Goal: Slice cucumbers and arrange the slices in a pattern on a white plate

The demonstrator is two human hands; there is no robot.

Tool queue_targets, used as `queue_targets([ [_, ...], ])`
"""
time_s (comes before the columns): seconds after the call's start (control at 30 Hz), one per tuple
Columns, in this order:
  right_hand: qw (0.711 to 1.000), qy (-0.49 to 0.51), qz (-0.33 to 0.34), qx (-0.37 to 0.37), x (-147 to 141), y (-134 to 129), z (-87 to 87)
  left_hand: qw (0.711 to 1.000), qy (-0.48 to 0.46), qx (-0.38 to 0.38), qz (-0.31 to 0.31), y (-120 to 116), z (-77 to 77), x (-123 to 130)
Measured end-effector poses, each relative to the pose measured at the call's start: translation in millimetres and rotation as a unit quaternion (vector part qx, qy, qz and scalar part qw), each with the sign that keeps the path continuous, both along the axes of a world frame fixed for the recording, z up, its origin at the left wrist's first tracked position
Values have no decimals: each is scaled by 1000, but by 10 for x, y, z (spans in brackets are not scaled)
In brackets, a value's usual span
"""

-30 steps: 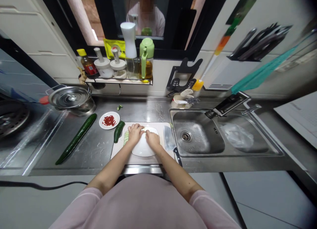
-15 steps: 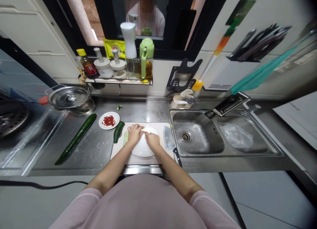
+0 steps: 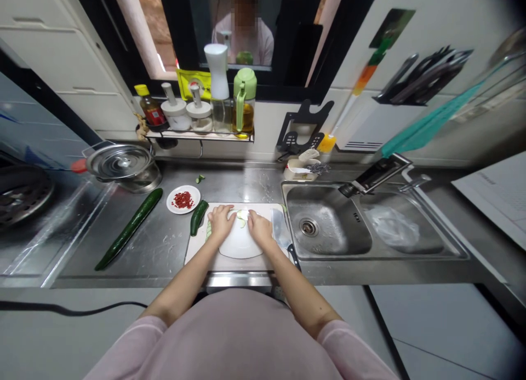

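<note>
A white plate [image 3: 240, 244] rests on the pale cutting board [image 3: 197, 255], with thin cucumber slices [image 3: 241, 220] near its far side. My left hand [image 3: 221, 222] is at the plate's left edge, fingers apart, beside more slices on the board. At the right edge is my right hand [image 3: 260, 228], its fingers bent together; what they hold, if anything, is hidden. A knife [image 3: 280, 230] lies on the board's right side, black handle toward me. A cut cucumber piece [image 3: 199, 218] lies on the board's left edge.
Left of the board are a white dish of red bits [image 3: 183, 200], a long cucumber [image 3: 130, 229] and a lidded steel pot [image 3: 123, 163]. To the right is the double sink [image 3: 329, 221]. Bottles stand on a wall rack [image 3: 205, 136] at the back.
My hands have parted from the plate's far middle, the left going left and the right going right. Slices now show between them on the plate. The view has shifted slightly.
</note>
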State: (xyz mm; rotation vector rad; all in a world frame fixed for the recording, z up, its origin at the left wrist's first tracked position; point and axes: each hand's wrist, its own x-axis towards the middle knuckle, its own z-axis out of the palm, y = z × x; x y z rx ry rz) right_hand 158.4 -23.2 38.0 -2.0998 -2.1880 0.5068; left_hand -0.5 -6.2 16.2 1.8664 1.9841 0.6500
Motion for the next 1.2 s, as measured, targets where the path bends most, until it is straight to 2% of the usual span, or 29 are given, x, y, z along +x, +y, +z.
queue_targets([
  [0.1, 998, 31, -43, 22, 185, -80, 57, 994, -59, 19, 89, -152, 35, -121],
  [0.2, 993, 72, -74, 59, 395, -222, 55, 981, -114, 35, 152, -441, 22, -278],
  [0.37, 972, 160, -117, 125, 643, -513, -22, 977, -133, 18, 166, -1052, -96, -470],
  [0.5, 957, 213, -118, 157, 667, -681, -63, 981, -82, -7, 173, -1336, -158, -560],
  [0.63, 953, 233, -115, 159, 600, -753, -71, 982, -43, -24, 184, -1355, -126, -620],
  [0.9, 940, 259, -90, 205, 557, -808, -137, 975, 13, -69, 212, -1174, -75, -613],
  [1.2, 951, 239, -90, 177, 564, -880, -164, 981, 59, -69, 173, -1090, -165, -527],
])
